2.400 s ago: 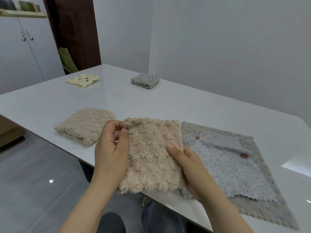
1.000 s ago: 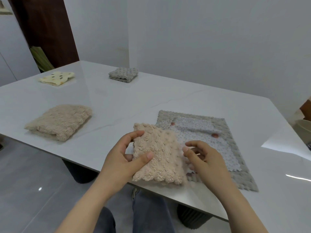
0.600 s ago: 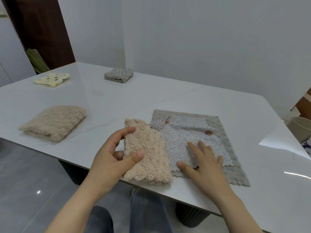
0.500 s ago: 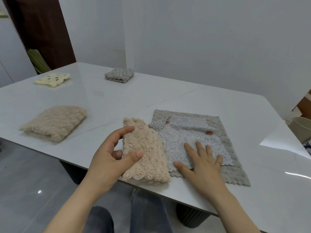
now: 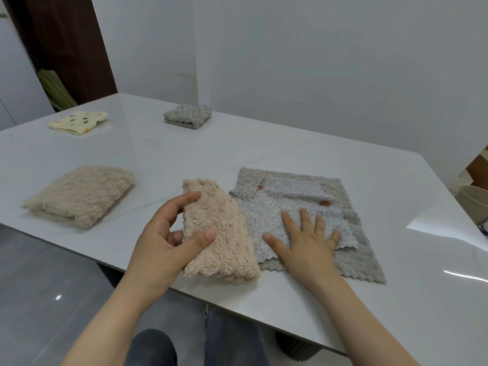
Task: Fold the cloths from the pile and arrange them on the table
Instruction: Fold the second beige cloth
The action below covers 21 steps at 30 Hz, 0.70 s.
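Right hand covers part of dotted cloth. Pale bowl cut off at right edge of frame. Surface cropped at left and right edges.

Bare forearms, no sleeves in view; dark grey trousers below.

beige fluffy cloth; grey-dotted white cloth — grey cloth beneath

A glossy white table is carrying a yellow folded cloth at ten o'clock, a grey folded cloth at twelve, a beige folded cloth at nine, and a flat grey cloth at three
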Available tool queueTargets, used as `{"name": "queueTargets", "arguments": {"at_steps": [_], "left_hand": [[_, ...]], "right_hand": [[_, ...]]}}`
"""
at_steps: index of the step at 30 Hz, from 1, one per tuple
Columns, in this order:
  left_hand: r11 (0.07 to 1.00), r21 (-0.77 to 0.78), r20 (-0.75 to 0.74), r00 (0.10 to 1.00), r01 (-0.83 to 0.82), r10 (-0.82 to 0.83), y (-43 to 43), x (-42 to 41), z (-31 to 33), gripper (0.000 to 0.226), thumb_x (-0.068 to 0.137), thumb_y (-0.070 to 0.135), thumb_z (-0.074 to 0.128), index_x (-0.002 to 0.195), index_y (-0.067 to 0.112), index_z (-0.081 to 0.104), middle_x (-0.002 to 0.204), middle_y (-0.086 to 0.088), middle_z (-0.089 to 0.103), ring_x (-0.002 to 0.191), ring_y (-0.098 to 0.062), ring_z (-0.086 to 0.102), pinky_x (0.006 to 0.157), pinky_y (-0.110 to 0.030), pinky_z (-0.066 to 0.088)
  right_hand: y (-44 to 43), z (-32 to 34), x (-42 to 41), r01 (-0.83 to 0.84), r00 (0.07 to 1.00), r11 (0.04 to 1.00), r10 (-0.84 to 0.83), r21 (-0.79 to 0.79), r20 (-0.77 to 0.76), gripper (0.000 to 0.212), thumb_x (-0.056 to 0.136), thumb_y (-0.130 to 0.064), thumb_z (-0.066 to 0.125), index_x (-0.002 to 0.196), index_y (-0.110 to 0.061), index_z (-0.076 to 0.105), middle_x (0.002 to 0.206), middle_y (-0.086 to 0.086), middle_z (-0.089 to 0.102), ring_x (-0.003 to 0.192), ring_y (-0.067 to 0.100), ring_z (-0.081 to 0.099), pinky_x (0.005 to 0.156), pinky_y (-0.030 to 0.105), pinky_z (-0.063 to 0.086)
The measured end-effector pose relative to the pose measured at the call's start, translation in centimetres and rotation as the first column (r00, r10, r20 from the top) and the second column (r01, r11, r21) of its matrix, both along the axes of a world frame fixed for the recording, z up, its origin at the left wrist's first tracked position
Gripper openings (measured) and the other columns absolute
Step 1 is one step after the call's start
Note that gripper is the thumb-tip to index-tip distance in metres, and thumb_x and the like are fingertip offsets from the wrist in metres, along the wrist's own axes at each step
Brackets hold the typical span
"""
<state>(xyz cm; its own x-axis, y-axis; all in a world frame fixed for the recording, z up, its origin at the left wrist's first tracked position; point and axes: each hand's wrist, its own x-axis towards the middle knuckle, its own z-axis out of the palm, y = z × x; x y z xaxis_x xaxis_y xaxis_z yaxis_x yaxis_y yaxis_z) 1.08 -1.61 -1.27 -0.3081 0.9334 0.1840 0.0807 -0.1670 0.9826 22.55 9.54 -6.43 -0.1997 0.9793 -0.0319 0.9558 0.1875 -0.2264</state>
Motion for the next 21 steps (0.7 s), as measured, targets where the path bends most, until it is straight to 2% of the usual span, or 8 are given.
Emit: {"name": "queueTargets", "arguments": {"at_steps": [3,7,10,13,16,21], "left_hand": [[1.000,-0.003,0.000,1.000,-0.010,0.010,0.4,-0.6,0.1,0.059,0.065,0.026,0.073,0.120,0.039,0.056,0.103,0.045,0.057,0.057,-0.020,0.044,0.059,-0.014,0.049],[1.000,0.002,-0.005,1.000,-0.031,0.031,0.9,-1.4,0.0,0.058,0.065,0.027,0.074,0.118,0.044,0.057,0.109,0.044,0.056,0.059,-0.022,0.040,0.058,-0.014,0.048],[0.999,0.016,0.020,0.999,-0.030,0.030,1.2,-1.7,0.2,0.059,0.065,0.025,0.072,0.120,0.038,0.056,0.104,0.045,0.057,0.051,-0.009,0.047,0.058,-0.012,0.049],[0.999,0.021,0.051,0.998,-0.028,0.027,1.7,-2.1,0.1,0.057,0.071,0.014,0.072,0.123,0.031,0.055,0.097,0.045,0.059,0.048,0.000,0.056,0.059,-0.010,0.052],[1.000,0.019,0.085,0.996,-0.025,0.024,2.2,-2.4,0.1,0.055,0.077,-0.001,0.067,0.124,0.024,0.054,0.091,0.044,0.062,0.047,0.001,0.059,0.056,-0.007,0.049],[1.000,0.017,0.124,0.992,-0.026,0.023,3.0,-2.9,0.0,0.054,0.078,-0.004,0.066,0.125,0.020,0.054,0.099,0.029,0.066,0.043,0.001,0.056,0.053,-0.008,0.048]], "right_hand": [[1.2,-0.1,-0.9,0.005,1.000,1.000,-0.005,0.020,0.008,0.081,0.083,-0.080,0.018,0.152,-0.040,0.006,0.163,0.005,-0.002,0.148,0.035,-0.009,0.112,0.064,-0.011],[2.9,-0.2,-2.2,0.018,1.000,0.999,-0.018,0.038,0.010,0.078,0.085,-0.078,0.021,0.152,-0.039,0.009,0.163,0.006,0.001,0.148,0.035,-0.006,0.112,0.062,-0.009],[4.5,-0.3,-3.3,0.017,1.000,0.999,-0.018,0.046,0.019,0.077,0.087,-0.076,0.021,0.152,-0.038,0.011,0.163,0.007,0.003,0.149,0.035,-0.003,0.113,0.063,-0.006],[5.9,-0.4,-4.3,0.012,0.999,0.999,-0.014,0.052,0.031,0.077,0.087,-0.076,0.021,0.152,-0.036,0.012,0.163,0.007,0.005,0.149,0.035,0.000,0.114,0.063,-0.003],[7.3,-0.3,-5.1,-0.003,0.999,0.999,0.001,0.052,0.043,0.078,0.087,-0.076,0.020,0.153,-0.035,0.012,0.163,0.008,0.005,0.149,0.035,0.001,0.114,0.063,-0.002],[9.3,-0.3,-6.4,-0.017,0.999,0.999,0.015,0.049,0.039,0.078,0.087,-0.076,0.020,0.152,-0.035,0.014,0.163,0.008,0.006,0.149,0.035,0.001,0.113,0.064,-0.003]]}}
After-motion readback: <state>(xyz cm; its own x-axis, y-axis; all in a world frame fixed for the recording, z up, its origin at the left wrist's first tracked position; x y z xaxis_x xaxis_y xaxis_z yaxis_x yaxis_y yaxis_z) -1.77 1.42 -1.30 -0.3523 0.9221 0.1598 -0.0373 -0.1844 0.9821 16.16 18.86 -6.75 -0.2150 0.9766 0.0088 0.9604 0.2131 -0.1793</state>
